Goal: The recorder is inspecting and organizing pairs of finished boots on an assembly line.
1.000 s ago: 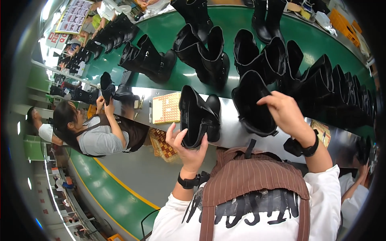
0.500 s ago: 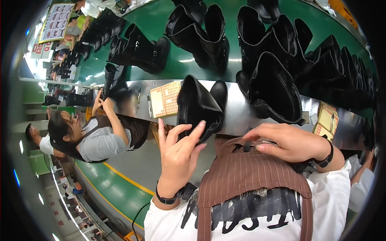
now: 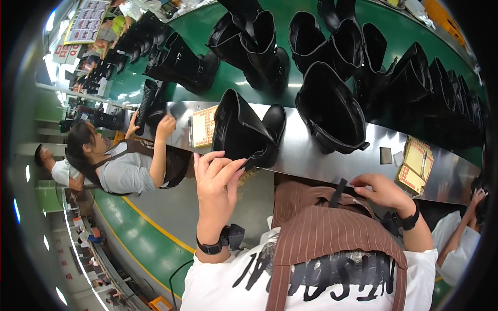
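Checking hands: status?
– I see the right hand half open, seemingly empty, off the table's near edge; left hand loosely curled at the black boot's rim, pinch unclear.
– Tip?
– Boot's at that edge; I'd steady it, avoid tipping.

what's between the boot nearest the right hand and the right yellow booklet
In the head view, a small dark square and a small pale piece lie on the metal between the boot and the booklet.
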